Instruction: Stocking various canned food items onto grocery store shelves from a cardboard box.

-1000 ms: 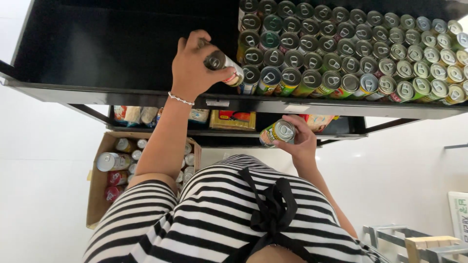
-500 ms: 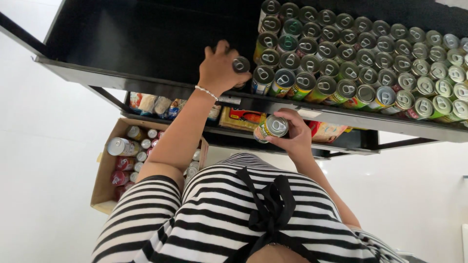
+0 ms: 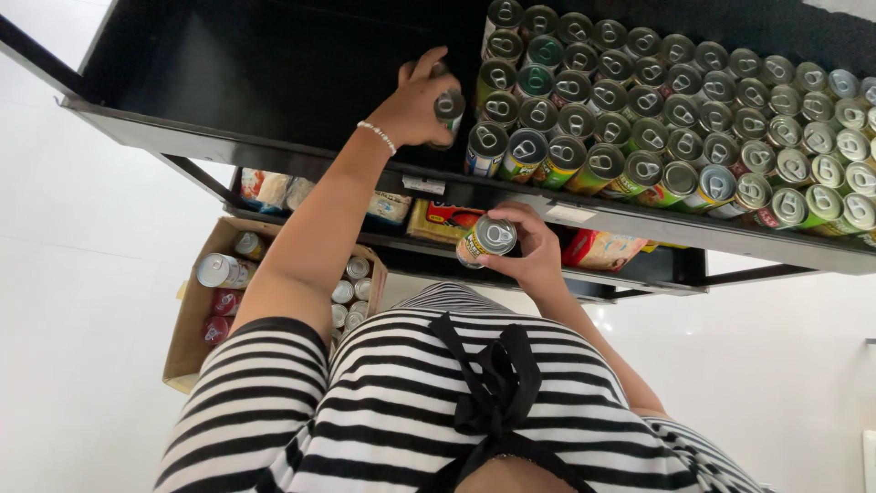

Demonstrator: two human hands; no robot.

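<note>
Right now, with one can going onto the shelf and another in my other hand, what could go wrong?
The left hand sets its can hard against the packed cans; a nudge might topple the front row off the shelf edge. The right hand holds the second can by the fingertips, so it could slip.

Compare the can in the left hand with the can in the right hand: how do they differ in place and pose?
The left hand's can is up on the black shelf, beside the packed rows of cans; the right hand's can is held below the shelf edge, near the body. The left hand covers much of its can; the right hand leaves its can's top showing. Both have pull-tab tops.
</note>
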